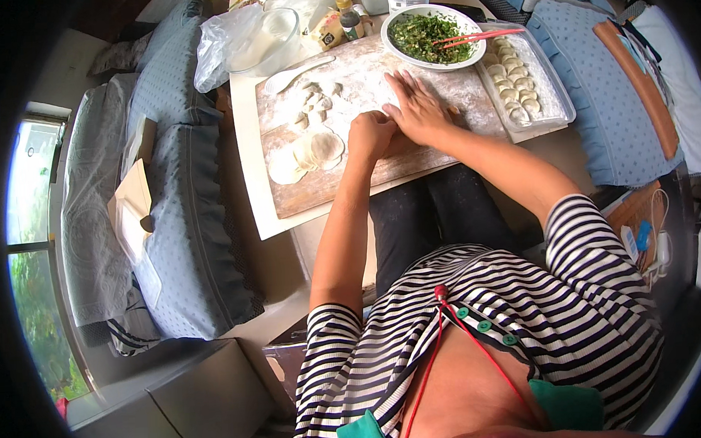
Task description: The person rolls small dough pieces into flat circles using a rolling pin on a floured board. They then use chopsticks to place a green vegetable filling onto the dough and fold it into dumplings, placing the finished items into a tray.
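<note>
My left hand (372, 133) is curled at the near middle of a floured wooden board (309, 196); whether its fingers hold anything is hidden. Just right of it, my right hand (419, 107) lies palm down with its fingers extended, perhaps over a rolling pin, mostly hidden. To the left are overlapping round dough wrappers (312, 153), and behind them small dough pieces (313, 104). A white plastic spoon (293, 75) rests near the board's back left edge. A white bowl of chopped green filling (431, 35) with red chopsticks (483, 36) stands at the back right, beside a tray of folded dumplings (516, 86).
A clear bowl (275, 45), plastic bag (220, 50) and dark sauce bottle (350, 23) stand behind the board. A blue-covered sofa (183, 225) is at left, with an open cardboard box (133, 206) on it. Another blue-covered seat (581, 101) stands at right.
</note>
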`<state>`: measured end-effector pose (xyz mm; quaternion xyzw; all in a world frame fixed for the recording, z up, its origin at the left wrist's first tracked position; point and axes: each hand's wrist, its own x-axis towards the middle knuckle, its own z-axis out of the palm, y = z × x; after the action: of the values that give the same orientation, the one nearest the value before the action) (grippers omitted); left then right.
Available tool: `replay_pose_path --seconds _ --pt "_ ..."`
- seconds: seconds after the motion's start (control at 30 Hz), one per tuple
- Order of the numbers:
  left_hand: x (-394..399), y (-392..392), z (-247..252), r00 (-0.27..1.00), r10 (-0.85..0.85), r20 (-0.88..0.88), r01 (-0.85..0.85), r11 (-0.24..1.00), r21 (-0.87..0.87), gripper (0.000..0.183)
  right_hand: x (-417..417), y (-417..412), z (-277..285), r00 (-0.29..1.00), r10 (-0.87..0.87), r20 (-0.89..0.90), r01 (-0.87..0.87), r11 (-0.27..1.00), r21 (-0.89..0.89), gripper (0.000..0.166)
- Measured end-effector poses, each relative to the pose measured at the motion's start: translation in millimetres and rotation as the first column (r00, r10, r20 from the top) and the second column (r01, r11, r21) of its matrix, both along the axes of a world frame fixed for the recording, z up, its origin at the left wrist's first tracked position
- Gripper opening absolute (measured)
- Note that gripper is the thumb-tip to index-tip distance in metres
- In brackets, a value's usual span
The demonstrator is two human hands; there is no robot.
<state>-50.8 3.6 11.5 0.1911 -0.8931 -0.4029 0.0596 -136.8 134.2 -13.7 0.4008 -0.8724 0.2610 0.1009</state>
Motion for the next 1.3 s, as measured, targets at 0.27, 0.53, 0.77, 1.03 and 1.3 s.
replay_pose_path --seconds 0.27,0.53,0.77,1.03,1.3 --pt "32 4 -7 0.996 0.015 -0.084 -0.027 0.989 -0.146 0.028 40 36 6 0.993 0.107 -0.057 -0.102 0.991 0.083 0.064" --pt "9 -14 6 0.998 -0.038 0.04 0.039 0.999 -0.014 0.027 -16 -23 -6 0.997 0.049 -0.051 -0.049 0.999 -0.001 0.07" --pt "44 -16 -11 0.993 0.107 -0.04 -0.085 0.922 0.377 0.028 46 35 8 0.985 0.168 -0.049 -0.157 0.972 0.173 0.066" --pt "11 -19 -2 0.998 -0.032 0.055 0.039 0.991 -0.127 0.031 -17 -33 7 0.991 0.117 -0.058 -0.117 0.993 -0.002 0.071" --pt "37 -19 -7 0.994 0.041 -0.104 -0.041 0.999 -0.004 0.027 47 28 10 0.967 0.248 -0.065 -0.238 0.963 0.129 0.067"
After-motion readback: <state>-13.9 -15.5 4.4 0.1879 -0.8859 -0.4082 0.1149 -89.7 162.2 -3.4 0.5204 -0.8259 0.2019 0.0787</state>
